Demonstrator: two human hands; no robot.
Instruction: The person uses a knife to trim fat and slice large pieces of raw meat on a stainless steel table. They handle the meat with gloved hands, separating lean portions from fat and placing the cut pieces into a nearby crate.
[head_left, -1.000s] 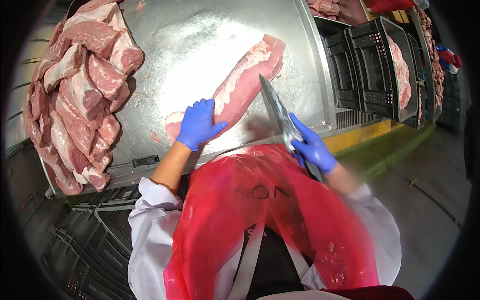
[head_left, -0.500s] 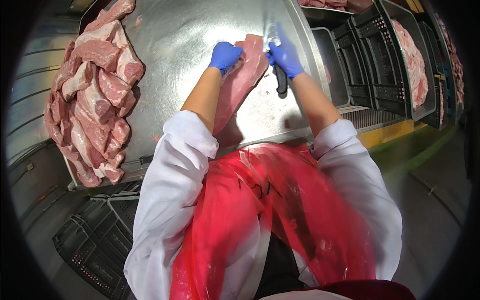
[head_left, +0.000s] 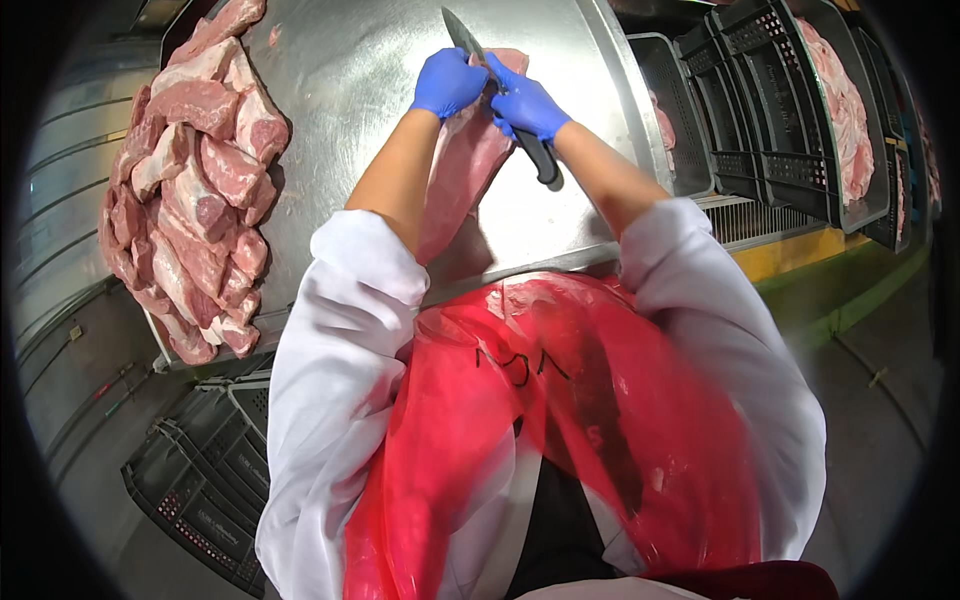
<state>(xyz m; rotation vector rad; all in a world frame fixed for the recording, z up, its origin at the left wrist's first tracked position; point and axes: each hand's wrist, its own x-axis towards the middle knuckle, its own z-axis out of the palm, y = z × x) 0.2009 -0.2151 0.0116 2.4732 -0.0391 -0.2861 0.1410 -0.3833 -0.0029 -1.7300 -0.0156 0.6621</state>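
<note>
At the upper middle of the frame, a long piece of meat point(head_left: 468, 165) lies on a metal table point(head_left: 345, 95), its length slanting from lower left, close to the table's near edge, up to the right. Both gloved hands are at its far, upper end, so most of the piece stretches below them, back toward the red apron point(head_left: 560, 350). The right hand point(head_left: 530, 105) has its fingers wrapped around a knife point(head_left: 463, 36); the black handle points down and right, while the blade slants up and left across the far end of the meat, its tip beyond the left hand. The left hand point(head_left: 447, 84) is bunched at the upper left side of the piece, just beside the blade; its fingers are curled, but whether they pinch the meat cannot be told. The right hand comes over the piece from its right side, so the upper end lies between the two hands, about equally near to each.

Well apart, at the left of the frame, sits a pile of meat point(head_left: 195, 205). Black crates point(head_left: 775, 110) stand at the upper right, one holding pale meat point(head_left: 842, 110), and more dark crates point(head_left: 210, 515) are at the lower left.
</note>
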